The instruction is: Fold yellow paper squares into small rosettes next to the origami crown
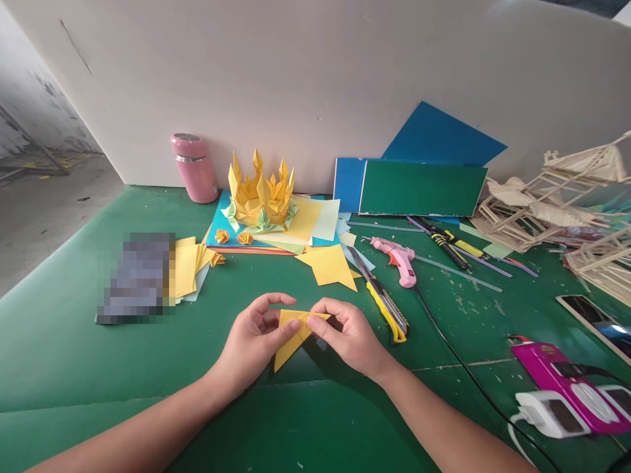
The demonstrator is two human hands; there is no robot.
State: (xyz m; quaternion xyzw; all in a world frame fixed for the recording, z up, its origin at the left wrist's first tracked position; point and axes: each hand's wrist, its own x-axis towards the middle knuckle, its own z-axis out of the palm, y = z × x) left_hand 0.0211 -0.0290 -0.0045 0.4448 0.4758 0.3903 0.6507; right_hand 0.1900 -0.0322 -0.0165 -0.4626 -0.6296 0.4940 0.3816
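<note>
Both hands hold one folded piece of yellow paper (287,346) just above the green table. My left hand (250,336) pinches its middle between thumb and fingers, and a pointed corner hangs down below. Closed on the paper's right end is my right hand (349,334), its thumb lying near the left thumb. The fingers behind the paper are partly hidden. Beyond the hands lies a star-like sheet of yellow paper (331,266). A yellow folded-paper crown (261,194) with pale green leaves stands farther back.
A yellow utility knife (387,305) and a pink glue gun (399,257) with a trailing cord lie right of my hands. Farther right are a magenta power strip (557,368) and a phone (599,322). A pink flask (194,169) and yellow sheets (185,266) are left.
</note>
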